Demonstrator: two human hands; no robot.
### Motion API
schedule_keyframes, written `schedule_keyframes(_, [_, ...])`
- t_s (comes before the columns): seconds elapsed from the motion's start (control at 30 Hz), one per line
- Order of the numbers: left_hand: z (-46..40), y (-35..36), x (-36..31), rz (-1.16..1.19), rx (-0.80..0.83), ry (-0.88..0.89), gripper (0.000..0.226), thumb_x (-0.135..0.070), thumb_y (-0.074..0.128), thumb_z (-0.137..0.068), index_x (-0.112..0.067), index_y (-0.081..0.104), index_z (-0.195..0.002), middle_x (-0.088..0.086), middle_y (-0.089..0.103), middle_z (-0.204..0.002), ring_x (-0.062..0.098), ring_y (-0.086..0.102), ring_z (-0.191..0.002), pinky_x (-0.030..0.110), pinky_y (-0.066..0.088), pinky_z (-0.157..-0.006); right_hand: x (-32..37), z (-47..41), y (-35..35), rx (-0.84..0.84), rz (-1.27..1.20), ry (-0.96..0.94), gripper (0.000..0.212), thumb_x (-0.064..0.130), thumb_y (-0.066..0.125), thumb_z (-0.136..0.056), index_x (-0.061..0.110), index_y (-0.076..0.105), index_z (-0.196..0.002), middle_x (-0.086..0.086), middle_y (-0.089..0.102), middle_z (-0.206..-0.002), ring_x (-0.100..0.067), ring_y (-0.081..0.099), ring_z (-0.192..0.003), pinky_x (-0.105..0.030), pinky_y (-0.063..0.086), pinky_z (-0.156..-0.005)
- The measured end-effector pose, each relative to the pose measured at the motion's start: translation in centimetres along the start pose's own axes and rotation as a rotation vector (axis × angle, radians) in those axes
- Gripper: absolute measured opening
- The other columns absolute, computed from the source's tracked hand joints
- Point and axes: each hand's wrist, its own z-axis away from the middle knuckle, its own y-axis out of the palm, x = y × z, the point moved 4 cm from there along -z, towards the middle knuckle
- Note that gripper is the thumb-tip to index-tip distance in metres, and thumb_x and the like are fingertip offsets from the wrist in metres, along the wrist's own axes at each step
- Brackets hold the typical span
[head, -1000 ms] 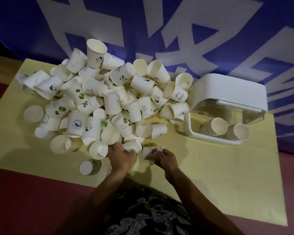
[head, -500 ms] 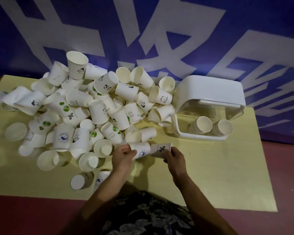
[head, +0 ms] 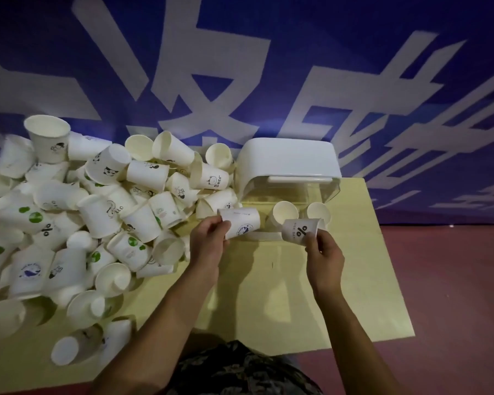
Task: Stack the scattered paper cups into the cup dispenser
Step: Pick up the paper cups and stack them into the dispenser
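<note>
1. Across the left half of the frame, a large heap of scattered white paper cups [head: 92, 218] is spread over the pale yellow table top [head: 268, 295], most lying on their sides, some printed with green dots or small cartoons.
2. At centre right, just beside the heap, the white plastic cup dispenser with a clear front [head: 288, 172] is placed; two cup stacks [head: 285, 213] are seen at its opening, mouths towards the camera.
3. One white cup with a blue round logo [head: 241, 223] is pinched by the left hand [head: 208, 243] near its base, fingers and thumb curled round the wall.
4. A white cup marked with a black percent sign [head: 300, 232] is gripped by the right hand [head: 324, 256], held on its side directly in front of the right-hand stack.
5. These cups are judged very light, thin-walled and easily crushed; the rolled rim and the base are the stiffest parts, so a gentle hold low on the wall is advised.
6. Nesting is judged to need the cup's axis lined up with the stack, since a skewed cup may jam or dent.
7. Much of the task is judged to remain, given the size of the heap.
</note>
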Motion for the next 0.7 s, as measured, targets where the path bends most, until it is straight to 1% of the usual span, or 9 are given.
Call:
schedule_keyframes(0.07, [-0.1,2.4,-0.5,-0.053,0.003,0.067,0.009,-0.013,0.066,-0.087,-0.020,0.067,-0.093,0.004,0.069,-0.099,0.021,0.065,-0.086,0.037,0.056,-0.078,0.1,-1.8,-1.9,-0.032,0.090,-0.065,0.025,0.028,0.050,-0.099,0.017,0.056,-0.077,-0.002,0.061,-0.070,-0.008,0.052,-0.063,-0.023,0.040,-0.055])
schedule_keyframes(0.2, [0.0,6.9,-0.2,-0.135,0.022,0.135,0.012,-0.019,0.065,-0.087,-0.030,0.066,-0.085,-0.006,0.067,-0.088,0.015,0.065,-0.070,0.027,0.054,-0.068,-0.1,-5.5,-4.1,0.003,0.268,-0.210,0.028,0.024,0.044,-0.102,0.011,0.052,-0.078,-0.005,0.061,-0.075,-0.022,0.054,-0.067,-0.035,0.042,-0.057])
schedule_keyframes(0.27, [-0.1,8.8,0.4,-0.163,0.026,0.145,0.013,-0.019,0.065,-0.088,-0.031,0.066,-0.084,-0.011,0.067,-0.085,0.015,0.065,-0.072,0.027,0.054,-0.071,-0.5,-7.0,-4.6,0.047,0.338,-0.311,0.028,0.021,0.043,-0.102,0.011,0.054,-0.079,-0.006,0.061,-0.078,-0.024,0.054,-0.069,-0.033,0.041,-0.058])
schedule_keyframes(0.33, [-0.3,10.4,0.7,-0.266,0.020,0.227,0.015,-0.019,0.064,-0.088,-0.031,0.067,-0.081,-0.018,0.066,-0.079,0.013,0.065,-0.077,0.026,0.053,-0.073,-1.0,-8.4,-4.9,0.079,0.400,-0.413,0.023,0.018,0.046,-0.102,0.010,0.058,-0.084,-0.005,0.063,-0.081,-0.024,0.055,-0.072,-0.030,0.042,-0.060])
schedule_keyframes(0.43, [-0.7,12.5,1.1,-0.448,0.031,0.344,0.013,-0.014,0.062,-0.088,-0.022,0.070,-0.080,-0.009,0.069,-0.077,0.010,0.062,-0.075,0.024,0.049,-0.070,-2.0,-10.5,-4.9,0.122,0.471,-0.466,0.019,0.018,0.051,-0.099,0.010,0.066,-0.091,-0.006,0.067,-0.083,-0.024,0.057,-0.074,-0.027,0.041,-0.060])
schedule_keyframes(0.5, [-1.0,13.9,1.4,-0.579,0.026,0.390,0.012,-0.012,0.061,-0.089,-0.013,0.072,-0.084,-0.001,0.071,-0.079,0.013,0.063,-0.077,0.028,0.048,-0.073,-2.8,-11.8,-4.4,0.193,0.522,-0.480,0.020,0.018,0.052,-0.099,0.008,0.067,-0.091,-0.009,0.068,-0.083,-0.027,0.058,-0.075,-0.031,0.046,-0.059])
schedule_keyframes(0.57, [-1.3,15.1,1.6,-0.710,0.008,0.429,0.014,-0.013,0.061,-0.090,-0.008,0.072,-0.085,0.003,0.071,-0.078,0.018,0.063,-0.075,0.031,0.048,-0.071,-3.4,-12.8,-3.8,0.283,0.594,-0.497,0.023,0.018,0.050,-0.099,0.006,0.067,-0.088,-0.011,0.068,-0.080,-0.032,0.057,-0.075,-0.039,0.050,-0.060])
schedule_keyframes(0.63, [-1.5,16.4,1.6,-0.842,-0.005,0.477,0.020,-0.016,0.059,-0.091,-0.004,0.065,-0.076,0.006,0.063,-0.069,0.023,0.057,-0.069,0.035,0.043,-0.063,-4.1,-13.7,-3.1,0.362,0.702,-0.538,0.025,0.018,0.047,-0.099,0.008,0.067,-0.087,-0.011,0.067,-0.079,-0.036,0.057,-0.076,-0.041,0.049,-0.063])
schedule_keyframes(0.7, [-1.7,17.8,1.4,-0.963,-0.006,0.527,0.026,-0.018,0.057,-0.092,-0.007,0.056,-0.069,0.004,0.052,-0.066,0.024,0.050,-0.068,0.034,0.034,-0.058,-4.7,-14.1,-2.4,0.427,0.784,-0.582,0.028,0.022,0.043,-0.100,0.013,0.068,-0.091,-0.009,0.068,-0.083,-0.035,0.058,-0.082,-0.037,0.046,-0.065])
